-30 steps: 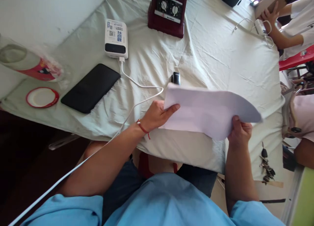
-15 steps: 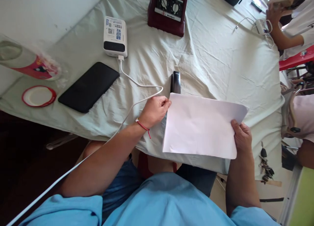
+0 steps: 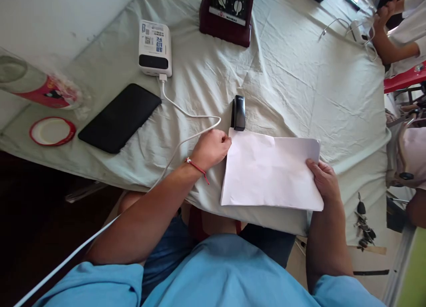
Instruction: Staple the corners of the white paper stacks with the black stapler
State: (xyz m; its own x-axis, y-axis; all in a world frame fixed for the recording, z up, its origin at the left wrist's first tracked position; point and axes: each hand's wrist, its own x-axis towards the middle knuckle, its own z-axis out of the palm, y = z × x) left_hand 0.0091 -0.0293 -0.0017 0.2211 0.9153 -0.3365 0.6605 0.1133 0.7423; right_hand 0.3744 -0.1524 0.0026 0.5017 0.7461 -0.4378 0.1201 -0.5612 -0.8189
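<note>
Desk [image 3: 286, 85], cloth-covered, wrinkled. Maroon appliance [image 3: 226, 18] stood at the far side, dials facing the wearer. White box [image 3: 155, 47] lay left of it, with white cable [image 3: 189, 115] plugged into its near end; the cable looped close past the left hand [image 3: 211, 149] and went out of sight at the left forearm. Black flat slab [image 3: 120, 118], red-rimmed ring [image 3: 52, 131] and bottle [image 3: 43, 87] with a pink-red label occupied the left end. Bunch of keys [image 3: 363, 222] lay at right, near the edge. Another person's hands [image 3: 382, 23] were at the far right corner, near a white device [image 3: 358, 32]. Closest obstruction: black stapler [image 3: 238, 113], its near end meeting the far edge of the paper stack [image 3: 273, 171] beside the left corner.

Paper stack lay between both hands, over the near edge region of the desk. Left hand: fingers curled, thumb and fingertips pinching the stack's left edge near the far corner. Right hand [image 3: 324, 176]: thumb on top, gripping the right edge; fingers partly hidden.

Count: one stack (several sheets, number unreadable), one stapler, one box, one slab, one ring, one bottle, one appliance with two dials, one key bunch.
</note>
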